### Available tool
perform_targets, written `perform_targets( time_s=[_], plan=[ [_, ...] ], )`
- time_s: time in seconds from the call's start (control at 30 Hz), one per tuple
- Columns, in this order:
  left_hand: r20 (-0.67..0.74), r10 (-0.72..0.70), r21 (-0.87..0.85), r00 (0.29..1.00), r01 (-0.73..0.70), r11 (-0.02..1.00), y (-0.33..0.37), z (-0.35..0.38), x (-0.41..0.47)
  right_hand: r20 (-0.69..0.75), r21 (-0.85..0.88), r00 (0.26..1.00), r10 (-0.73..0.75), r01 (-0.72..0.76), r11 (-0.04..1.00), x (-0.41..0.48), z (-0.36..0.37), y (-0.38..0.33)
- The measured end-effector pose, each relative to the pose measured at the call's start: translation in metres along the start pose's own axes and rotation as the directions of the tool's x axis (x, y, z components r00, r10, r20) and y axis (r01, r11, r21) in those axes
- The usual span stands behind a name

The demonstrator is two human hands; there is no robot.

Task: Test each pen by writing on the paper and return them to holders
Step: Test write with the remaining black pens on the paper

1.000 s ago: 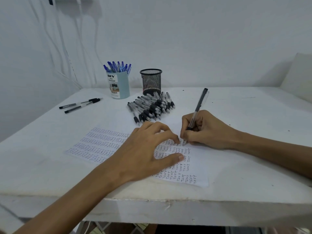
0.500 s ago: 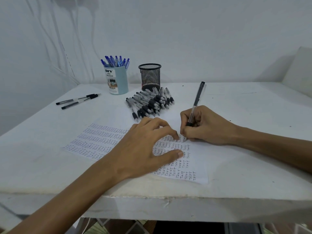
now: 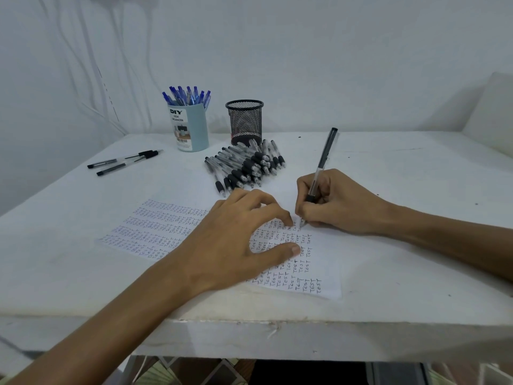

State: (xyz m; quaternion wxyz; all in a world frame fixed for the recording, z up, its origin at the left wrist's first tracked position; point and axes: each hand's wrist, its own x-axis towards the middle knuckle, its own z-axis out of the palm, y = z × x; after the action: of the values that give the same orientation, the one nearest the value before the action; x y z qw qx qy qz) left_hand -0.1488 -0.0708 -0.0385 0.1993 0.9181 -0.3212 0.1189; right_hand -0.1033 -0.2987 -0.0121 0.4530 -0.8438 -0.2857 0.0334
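At right hand (image 3: pixel 338 201), grip pinches black pen (image 3: pixel 323 162); tip on paper (image 3: pixel 155 232), long axis tilted up-away. Mesh holder (image 3: pixel 244 120) beyond grip, leftward; right hand nearer. Left hand (image 3: pixel 236 240) spread, pressing paper.

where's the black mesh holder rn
Head view: the black mesh holder stands at the back, right of the light blue cup and just behind the pile of black pens.

I get one wide-angle view only, from the person's head, facing forward and down over the table (image 3: pixel 69 273) toward the wall (image 3: pixel 333 51). It sits near: the left hand (image 3: pixel 236 245) and right hand (image 3: pixel 341 204) fill mid-frame.
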Motion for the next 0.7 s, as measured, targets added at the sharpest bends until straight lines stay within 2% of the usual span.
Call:
perform_targets(
  time_s=[0.53, 0.7],
  plan=[
    [0.001, -0.001, -0.001, 1.000, 0.001, 1.000, -0.0006, 0.0007, 0.0005, -0.059, -0.005, 0.998, 0.023, -0.024, 1.000, 0.0013, -0.0009, 0.0013],
    [-0.001, 0.002, -0.005, 1.000, -0.002, 1.000, -0.0008, 0.0007, 0.0002, -0.037, 0.000, 0.999, 0.015, -0.015, 1.000, 0.0009, -0.0011, 0.0019]
  ],
)
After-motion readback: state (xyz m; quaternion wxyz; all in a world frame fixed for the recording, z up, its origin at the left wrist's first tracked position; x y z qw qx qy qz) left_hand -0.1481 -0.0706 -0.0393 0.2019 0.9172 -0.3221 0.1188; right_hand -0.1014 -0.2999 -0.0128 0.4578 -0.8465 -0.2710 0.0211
